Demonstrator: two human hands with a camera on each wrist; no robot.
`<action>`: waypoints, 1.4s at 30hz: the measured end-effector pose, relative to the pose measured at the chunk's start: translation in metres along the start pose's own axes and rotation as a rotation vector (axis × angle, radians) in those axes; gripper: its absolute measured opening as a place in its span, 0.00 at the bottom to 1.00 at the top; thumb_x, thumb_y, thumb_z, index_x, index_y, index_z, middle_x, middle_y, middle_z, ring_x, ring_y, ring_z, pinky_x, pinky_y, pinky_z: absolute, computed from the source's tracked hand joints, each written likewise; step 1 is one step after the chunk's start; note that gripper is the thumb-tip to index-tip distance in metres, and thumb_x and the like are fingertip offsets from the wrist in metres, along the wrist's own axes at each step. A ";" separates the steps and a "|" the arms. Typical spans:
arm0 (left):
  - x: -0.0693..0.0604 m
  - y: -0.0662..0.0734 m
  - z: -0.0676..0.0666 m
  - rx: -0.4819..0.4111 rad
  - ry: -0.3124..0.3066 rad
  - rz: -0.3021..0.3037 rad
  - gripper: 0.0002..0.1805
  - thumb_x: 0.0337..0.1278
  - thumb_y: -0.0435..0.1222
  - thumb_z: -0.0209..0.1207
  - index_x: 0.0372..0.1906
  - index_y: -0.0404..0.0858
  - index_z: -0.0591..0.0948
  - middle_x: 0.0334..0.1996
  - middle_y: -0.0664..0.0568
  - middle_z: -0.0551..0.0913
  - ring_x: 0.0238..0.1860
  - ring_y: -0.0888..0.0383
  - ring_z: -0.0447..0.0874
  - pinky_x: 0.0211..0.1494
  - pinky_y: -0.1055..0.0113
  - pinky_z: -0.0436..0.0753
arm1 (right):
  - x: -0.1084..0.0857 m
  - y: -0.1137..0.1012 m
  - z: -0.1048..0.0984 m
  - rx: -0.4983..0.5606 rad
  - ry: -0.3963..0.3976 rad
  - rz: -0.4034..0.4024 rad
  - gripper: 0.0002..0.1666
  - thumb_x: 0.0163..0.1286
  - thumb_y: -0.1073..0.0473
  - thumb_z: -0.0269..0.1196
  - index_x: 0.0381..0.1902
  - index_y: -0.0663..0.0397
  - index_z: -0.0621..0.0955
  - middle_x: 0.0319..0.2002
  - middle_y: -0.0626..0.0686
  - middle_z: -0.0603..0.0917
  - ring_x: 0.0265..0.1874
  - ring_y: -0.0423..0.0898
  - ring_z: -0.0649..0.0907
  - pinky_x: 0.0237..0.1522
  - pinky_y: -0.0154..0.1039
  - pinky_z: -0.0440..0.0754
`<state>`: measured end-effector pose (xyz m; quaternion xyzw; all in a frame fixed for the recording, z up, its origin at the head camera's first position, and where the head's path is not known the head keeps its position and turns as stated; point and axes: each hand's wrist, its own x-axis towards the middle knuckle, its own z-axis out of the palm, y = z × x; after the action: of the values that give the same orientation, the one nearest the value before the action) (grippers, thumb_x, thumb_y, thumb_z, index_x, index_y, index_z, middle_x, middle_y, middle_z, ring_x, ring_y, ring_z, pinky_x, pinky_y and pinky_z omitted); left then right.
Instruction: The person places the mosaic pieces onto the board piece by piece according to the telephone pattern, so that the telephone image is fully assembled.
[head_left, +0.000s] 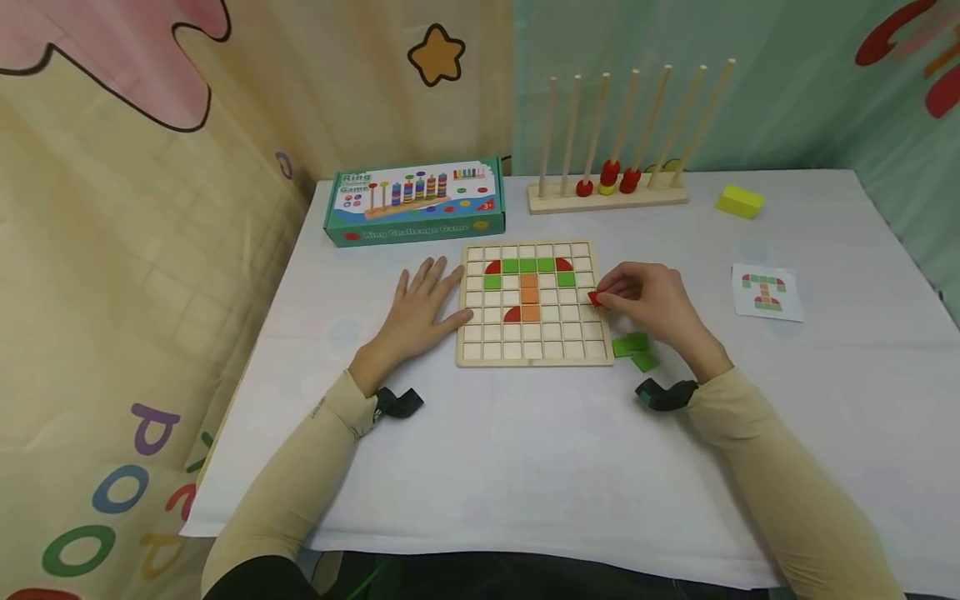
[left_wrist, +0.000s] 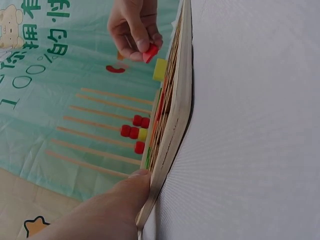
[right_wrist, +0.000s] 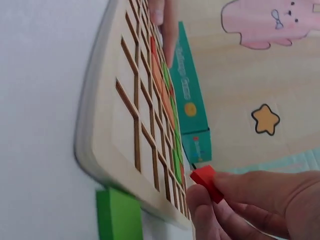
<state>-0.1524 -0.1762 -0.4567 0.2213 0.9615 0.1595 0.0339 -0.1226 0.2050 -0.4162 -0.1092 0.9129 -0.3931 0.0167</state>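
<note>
A wooden grid board [head_left: 532, 362] lies flat on the table with green, orange and red pieces set in some of its cells. My left hand [head_left: 418, 312] rests spread at the board's left side, its thumb [left_wrist: 132, 187] touching the edge. Above the right edge of the board, my right hand [head_left: 648, 300] pinches a small red block [right_wrist: 207, 182] between thumb and fingers. Several loose green blocks [head_left: 634, 344] lie beside the board's lower right corner, under the right wrist. A printed card [head_left: 767, 310] to the right shows a coloured pattern on white.
A green game box [head_left: 420, 227] lies at the back left. Behind the board stands a wooden peg rack [head_left: 540, 200] with tall rods and a few red and yellow beads. A yellow block [head_left: 739, 202] sits at the back right. The white table's front edge [head_left: 480, 546] is near my body.
</note>
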 end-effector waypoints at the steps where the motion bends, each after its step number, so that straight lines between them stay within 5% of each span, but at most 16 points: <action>1: 0.000 0.000 -0.001 0.001 0.001 -0.001 0.46 0.74 0.63 0.52 0.86 0.49 0.54 0.87 0.42 0.47 0.87 0.41 0.36 0.84 0.35 0.34 | 0.001 -0.004 0.004 0.012 0.009 0.005 0.09 0.72 0.60 0.72 0.45 0.60 0.87 0.40 0.59 0.91 0.39 0.53 0.90 0.40 0.23 0.79; 9: 0.002 -0.002 -0.001 -0.004 0.005 0.002 0.45 0.74 0.64 0.52 0.86 0.50 0.54 0.87 0.43 0.47 0.87 0.42 0.36 0.84 0.36 0.34 | 0.009 -0.026 0.036 0.045 0.064 0.025 0.07 0.71 0.63 0.71 0.43 0.62 0.87 0.38 0.60 0.91 0.36 0.53 0.91 0.41 0.38 0.85; 14: 0.003 -0.004 0.001 -0.008 0.004 0.000 0.46 0.74 0.64 0.52 0.86 0.51 0.54 0.87 0.43 0.47 0.87 0.42 0.36 0.84 0.36 0.33 | 0.009 -0.030 0.047 0.047 0.031 0.012 0.07 0.71 0.62 0.71 0.42 0.60 0.87 0.37 0.58 0.91 0.35 0.51 0.89 0.40 0.40 0.84; 31: 0.001 -0.002 0.002 0.003 -0.008 -0.001 0.46 0.74 0.64 0.51 0.87 0.51 0.53 0.87 0.44 0.45 0.87 0.43 0.35 0.84 0.36 0.33 | -0.002 -0.033 0.062 -0.031 -0.003 -0.154 0.14 0.65 0.66 0.75 0.48 0.61 0.88 0.41 0.57 0.86 0.37 0.51 0.84 0.41 0.43 0.82; 42: 0.001 -0.001 0.000 0.001 -0.009 -0.009 0.46 0.74 0.64 0.52 0.87 0.51 0.53 0.87 0.44 0.45 0.87 0.43 0.35 0.84 0.36 0.33 | 0.002 -0.036 0.065 -0.098 -0.033 -0.180 0.12 0.68 0.65 0.73 0.49 0.59 0.88 0.44 0.56 0.86 0.40 0.52 0.84 0.45 0.47 0.84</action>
<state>-0.1535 -0.1771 -0.4574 0.2176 0.9624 0.1578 0.0390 -0.1107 0.1342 -0.4349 -0.1981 0.9171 -0.3459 -0.0088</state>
